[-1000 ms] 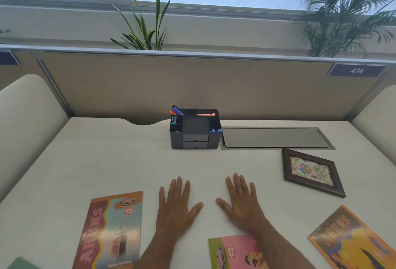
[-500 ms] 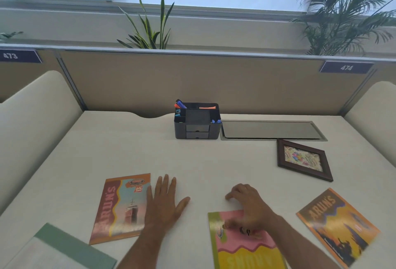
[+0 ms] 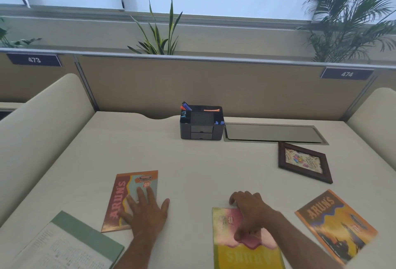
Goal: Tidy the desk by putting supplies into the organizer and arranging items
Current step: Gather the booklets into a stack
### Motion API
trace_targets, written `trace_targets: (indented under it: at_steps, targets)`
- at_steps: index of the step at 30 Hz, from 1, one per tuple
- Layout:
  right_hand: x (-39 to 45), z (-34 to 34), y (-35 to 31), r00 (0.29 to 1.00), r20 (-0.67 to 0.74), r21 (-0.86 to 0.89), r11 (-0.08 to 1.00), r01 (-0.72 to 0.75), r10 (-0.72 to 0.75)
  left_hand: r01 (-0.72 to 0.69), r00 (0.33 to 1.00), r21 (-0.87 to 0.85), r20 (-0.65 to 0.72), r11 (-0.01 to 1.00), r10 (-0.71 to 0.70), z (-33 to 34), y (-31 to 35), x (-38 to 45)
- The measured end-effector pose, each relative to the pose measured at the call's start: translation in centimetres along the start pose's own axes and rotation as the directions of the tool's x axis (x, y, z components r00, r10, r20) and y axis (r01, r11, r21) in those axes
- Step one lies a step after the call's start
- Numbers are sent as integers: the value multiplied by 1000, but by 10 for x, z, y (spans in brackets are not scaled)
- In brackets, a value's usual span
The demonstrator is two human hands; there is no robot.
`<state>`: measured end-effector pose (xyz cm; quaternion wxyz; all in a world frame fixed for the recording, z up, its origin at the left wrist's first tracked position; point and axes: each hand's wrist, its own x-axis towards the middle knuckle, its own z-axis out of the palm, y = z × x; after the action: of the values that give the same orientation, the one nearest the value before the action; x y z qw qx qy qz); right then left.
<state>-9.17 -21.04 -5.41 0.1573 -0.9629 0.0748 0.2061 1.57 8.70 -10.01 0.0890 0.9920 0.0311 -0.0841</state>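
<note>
The left hand (image 3: 145, 211) lies flat with its fingers straight and spread, pressing on the near right part of an orange and teal booklet (image 3: 130, 196) at the near left of the desk (image 3: 192, 166). The right hand (image 3: 250, 213) rests on the far edge of a pink and yellow booklet (image 3: 242, 245) near the middle; its fingers are curled over that edge and the thumb seems to pinch the cover, though motion blur makes the contact hard to read. A third booklet, orange with a skyline (image 3: 336, 223), lies apart at the near right. A green-edged printed pad (image 3: 70, 245) sits at the near left corner, just beside the teal booklet. The black organizer (image 3: 201, 124) stands at the far middle against the partition, with markers (image 3: 186, 106) upright in its left rear compartment. A grey cable hatch (image 3: 274, 132) lies just right of it, and a dark wooden picture frame (image 3: 304, 161) lies flat and skewed nearer on the right.
</note>
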Motion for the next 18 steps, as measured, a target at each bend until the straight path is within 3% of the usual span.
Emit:
trace_targets:
  at_steps: [4,8,14,16,18]
  targets:
    - [-6,-3,-4,1000,2,-35,999,13,-13,-57,997,28,52,998,56,3,14,-9]
    - [-13,-3,-2,999,-17,62,998,-33,34,-182,981,67,73,981,177,-3,35,-30]
    - [-26,-9,14,993,103,360,928,-99,66,-270,959,12,97,963,268,-2,59,-48]
    - [-31,-13,20,992,108,425,899,-101,61,-244,967,-54,63,968,247,-6,60,-46]
    - [-34,-18,31,988,142,589,797,-133,60,-179,983,-138,19,974,184,-14,55,-40]
